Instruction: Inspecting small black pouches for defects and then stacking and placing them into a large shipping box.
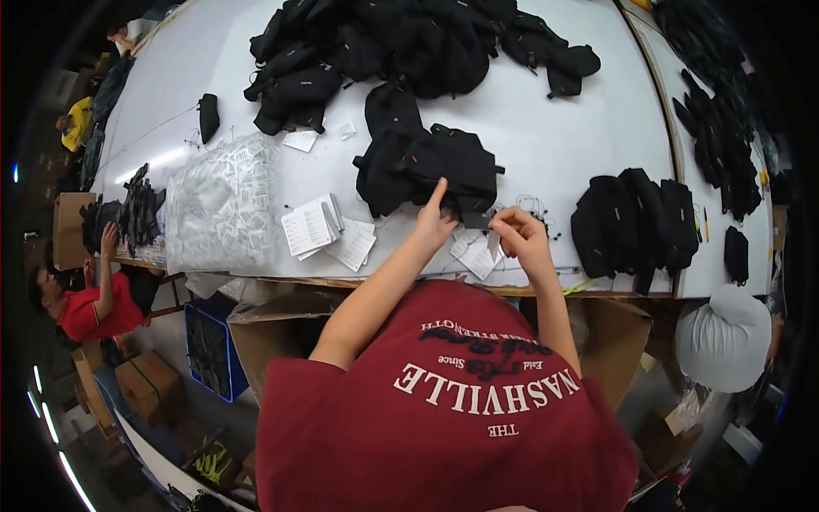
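A black fabric bag (pixel 461 162) lies on the white table in front of me. My left hand (pixel 437 220) grips its near edge, thumb on top and the other fingers mostly hidden. Close to that edge, my right hand (pixel 522 239) is closed in a pinch, with a small flat piece at its fingertips too small to name. More black fabric (pixel 386 171) lies against the bag on the left. Printed paper slips (pixel 312 227) form a stack left of my left forearm, and other slips (pixel 478 256) lie under my hands. Thin black strings (pixel 536 207) are scattered beyond my right hand.
Black bags are heaped (pixel 384 43) at the table's far side, and several stand in a row (pixel 636 222) on the right. A large clear plastic bag of small packets (pixel 223 205) sits at left. Cardboard boxes (pixel 273 333) stand below the edge. A person in red (pixel 102 299) works at far left.
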A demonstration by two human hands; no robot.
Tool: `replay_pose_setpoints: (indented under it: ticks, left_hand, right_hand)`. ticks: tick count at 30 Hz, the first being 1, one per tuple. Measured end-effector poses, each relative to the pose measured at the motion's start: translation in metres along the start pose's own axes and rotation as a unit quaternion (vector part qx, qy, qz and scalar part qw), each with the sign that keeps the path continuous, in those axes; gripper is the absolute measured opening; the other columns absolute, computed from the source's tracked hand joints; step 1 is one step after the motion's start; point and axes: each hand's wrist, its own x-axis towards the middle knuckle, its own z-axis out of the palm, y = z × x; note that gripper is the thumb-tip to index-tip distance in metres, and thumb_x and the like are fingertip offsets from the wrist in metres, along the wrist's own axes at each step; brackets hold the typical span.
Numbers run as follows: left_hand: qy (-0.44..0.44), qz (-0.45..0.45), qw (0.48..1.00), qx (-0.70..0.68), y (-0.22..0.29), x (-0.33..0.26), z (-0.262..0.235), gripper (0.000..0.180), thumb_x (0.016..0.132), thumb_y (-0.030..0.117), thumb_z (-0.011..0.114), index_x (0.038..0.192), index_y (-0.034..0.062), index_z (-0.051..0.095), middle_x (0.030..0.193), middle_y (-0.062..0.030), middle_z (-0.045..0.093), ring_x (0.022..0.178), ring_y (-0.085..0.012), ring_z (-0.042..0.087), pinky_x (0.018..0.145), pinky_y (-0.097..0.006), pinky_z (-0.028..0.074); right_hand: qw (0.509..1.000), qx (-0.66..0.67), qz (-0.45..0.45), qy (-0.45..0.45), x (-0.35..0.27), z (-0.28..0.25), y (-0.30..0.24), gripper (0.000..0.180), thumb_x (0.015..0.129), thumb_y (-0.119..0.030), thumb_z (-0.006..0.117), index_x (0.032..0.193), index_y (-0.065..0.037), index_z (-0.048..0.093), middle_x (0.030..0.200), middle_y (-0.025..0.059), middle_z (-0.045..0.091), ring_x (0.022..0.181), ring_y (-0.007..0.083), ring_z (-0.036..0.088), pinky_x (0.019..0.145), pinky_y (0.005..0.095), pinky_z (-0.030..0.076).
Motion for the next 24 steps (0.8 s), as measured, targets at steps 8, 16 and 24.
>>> replay_pose_setpoints:
  ticks: [8,16,24]
  left_hand:
    - [0.039,0.494,0.562,0.662,0.063,-0.083,0.020,0.036,0.068,0.008,0.072,0.095,0.0005,0.050,0.088,-0.0126,0.051,0.083,-0.0267,0.054,0.072,-0.038,0.046]
    - [0.016,0.460,0.514,0.724,0.082,-0.090,-0.001,0.020,0.071,0.015,0.075,0.080,0.0002,0.064,0.088,-0.0114,0.054,0.089,-0.0299,0.048,0.080,-0.038,0.043]
    - [-0.166,0.142,0.901,0.376,0.039,-0.141,0.037,0.025,0.086,0.015,0.064,0.104,-0.0020,0.068,0.085,-0.0037,0.067,0.063,-0.0061,0.054,0.061,-0.021,0.045]
  right_hand:
    - [0.997,0.003,-0.049,0.059,-0.023,-0.003,-0.001,0.009,0.088,-0.012,0.062,0.089,-0.003,0.063,0.063,-0.0076,0.051,0.050,-0.0003,0.036,0.045,0.0179,0.025]
    - [0.947,-0.147,-0.220,0.184,-0.022,0.011,-0.020,0.009,0.086,-0.012,0.066,0.084,-0.003,0.065,0.053,-0.0059,0.046,0.049,0.0004,0.036,0.045,0.0207,0.024]
    - [0.913,-0.381,-0.113,0.094,-0.041,0.030,-0.011,0.011,0.083,-0.016,0.067,0.086,-0.006,0.066,0.051,0.0020,0.043,0.046,0.0078,0.037,0.044,0.0257,0.029]
